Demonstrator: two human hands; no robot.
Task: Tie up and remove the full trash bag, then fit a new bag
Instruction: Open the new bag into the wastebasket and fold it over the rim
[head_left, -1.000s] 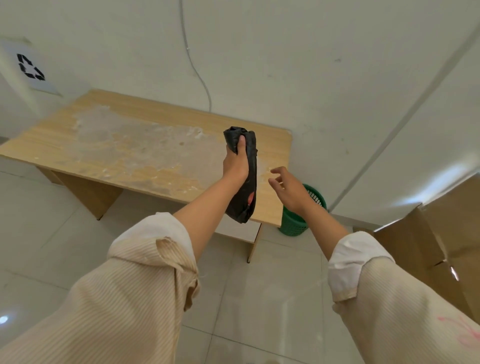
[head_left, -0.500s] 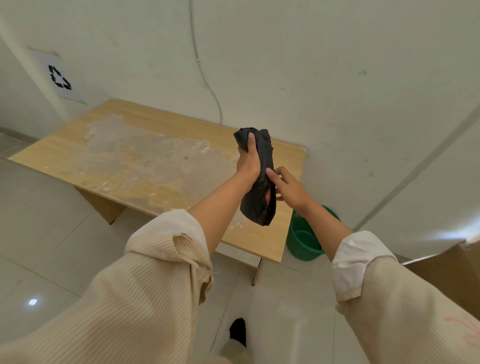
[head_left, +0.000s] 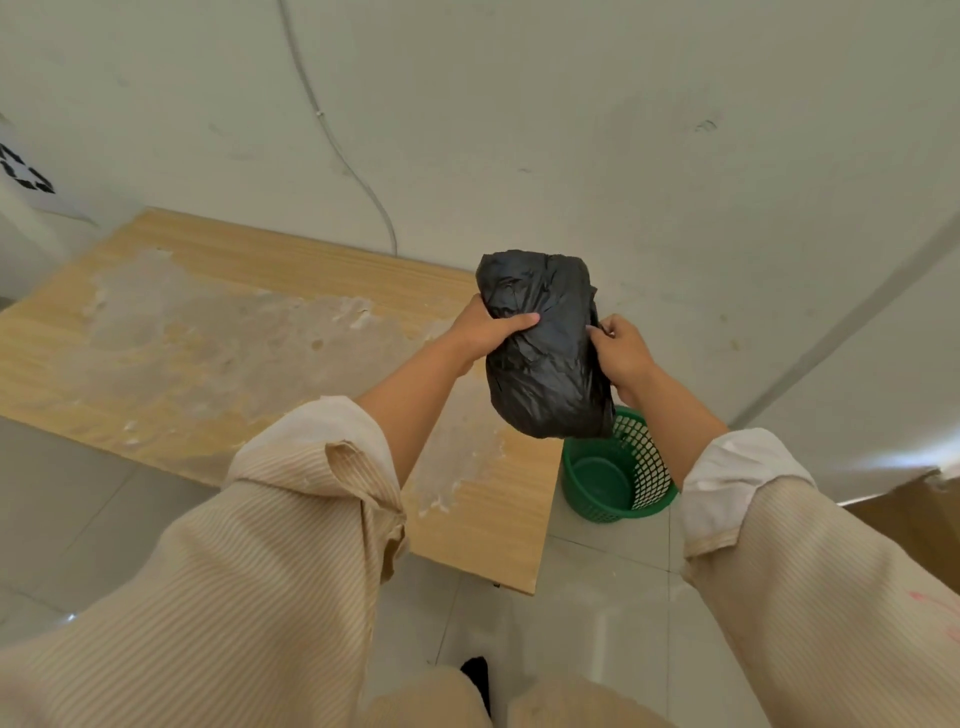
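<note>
Head view, left to right: the worn wooden bench with its flaking whitish patch, then my left hand, its grip curled round the black bag. A second ago that hand held it alone as a narrow roll; now my right hand pinches its edge and the crinkly, glossy film has bulked out. I judge I'm opening the new liner. It hangs above the empty green mesh bin.
</note>
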